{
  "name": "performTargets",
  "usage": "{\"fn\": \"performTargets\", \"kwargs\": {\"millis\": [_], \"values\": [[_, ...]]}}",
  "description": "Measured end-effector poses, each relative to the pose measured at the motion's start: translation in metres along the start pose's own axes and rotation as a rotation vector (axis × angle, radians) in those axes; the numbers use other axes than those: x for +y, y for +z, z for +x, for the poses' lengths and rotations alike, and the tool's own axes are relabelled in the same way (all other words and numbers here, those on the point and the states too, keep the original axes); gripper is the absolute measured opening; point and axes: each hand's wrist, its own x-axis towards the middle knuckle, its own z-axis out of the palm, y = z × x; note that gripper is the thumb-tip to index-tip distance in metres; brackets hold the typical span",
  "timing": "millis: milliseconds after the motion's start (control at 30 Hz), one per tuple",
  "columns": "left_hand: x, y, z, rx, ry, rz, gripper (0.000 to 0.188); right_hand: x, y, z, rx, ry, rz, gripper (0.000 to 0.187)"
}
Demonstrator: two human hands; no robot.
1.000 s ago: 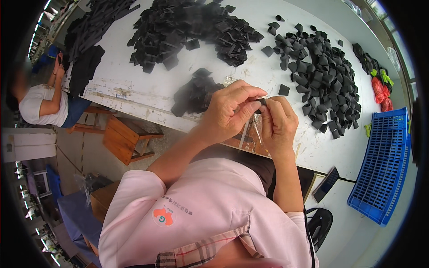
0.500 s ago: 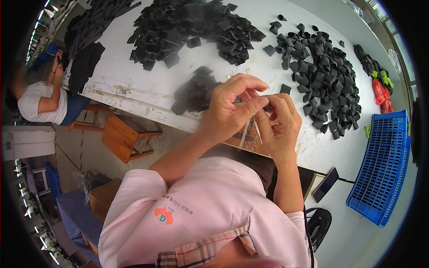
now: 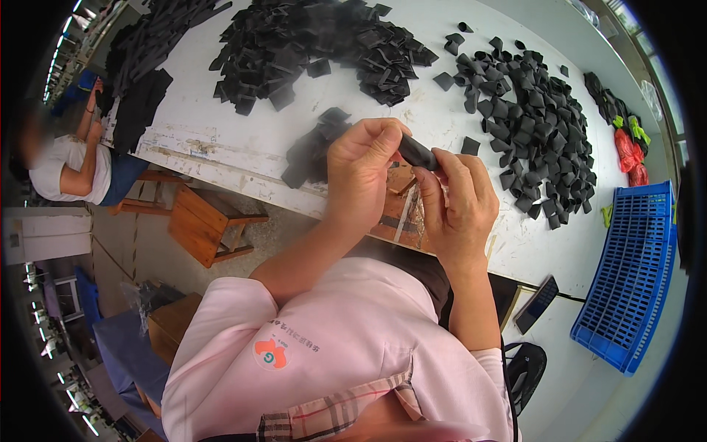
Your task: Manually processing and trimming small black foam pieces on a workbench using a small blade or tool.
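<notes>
Between my two hands, above the table's near edge, is a small black fabric piece (image 3: 418,152), bent into a tube-like shape. My left hand (image 3: 366,166) pinches its left end between thumb and fingertips. The other end is gripped by the thumb and fingers of my right hand (image 3: 458,195). Just left of my left hand lies a small heap of black fabric pieces (image 3: 305,157), partly hidden by that hand. A single flat black square (image 3: 470,146) rests on the table beyond my right hand.
Black pieces lie in a large flat pile (image 3: 258,59) at the back and a pile of looped pieces (image 3: 537,118) at right on the white table (image 3: 412,118). A blue crate (image 3: 626,276) is at right, a wooden stool (image 3: 202,225) at left. Another person (image 3: 74,166) sits far left.
My hands have drawn a little apart, and the black fabric piece, mostly hidden by my fingers before, now shows between them. The seated person's hands and head have shifted slightly.
</notes>
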Motion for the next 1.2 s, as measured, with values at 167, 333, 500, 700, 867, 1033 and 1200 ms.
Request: {"fn": "performTargets", "kwargs": {"millis": [167, 333, 500, 700, 867, 1033, 1200], "values": [[-0.003, -0.005, -0.002, 0.019, 0.007, 0.071, 0.009, 0.009, 0.004, 0.0, 0.045, -0.098, -0.024, 0.008], [-0.005, -0.006, -0.01, 0.035, -0.042, 0.18, 0.01, 0.023, 0.008, -0.012, -0.025, 0.061, 0.211, 0.005], [-0.007, -0.01, -0.009, 0.039, -0.023, 0.098, 0.011, 0.007, 0.004, -0.005, -0.053, 0.092, 0.164, 0.012], [-0.005, -0.006, -0.011, 0.081, -0.091, -0.088, 0.013, 0.009, 0.003, 0.0, -0.086, 0.016, 0.05, 0.013], [-0.012, -0.009, -0.019, 0.06, -0.125, 0.077, 0.013, 0.021, 0.015, -0.015, -0.002, -0.018, 0.063, 0.01], [-0.001, 0.001, -0.01, -0.082, 0.035, 0.343, 0.01, 0.03, 0.012, -0.018, 0.015, -0.022, 0.087, 0.01], [0.007, -0.003, 0.002, -0.359, 0.145, 0.732, 0.008, 0.019, 0.005, -0.011, -0.044, 0.107, 0.245, 0.011]]}}
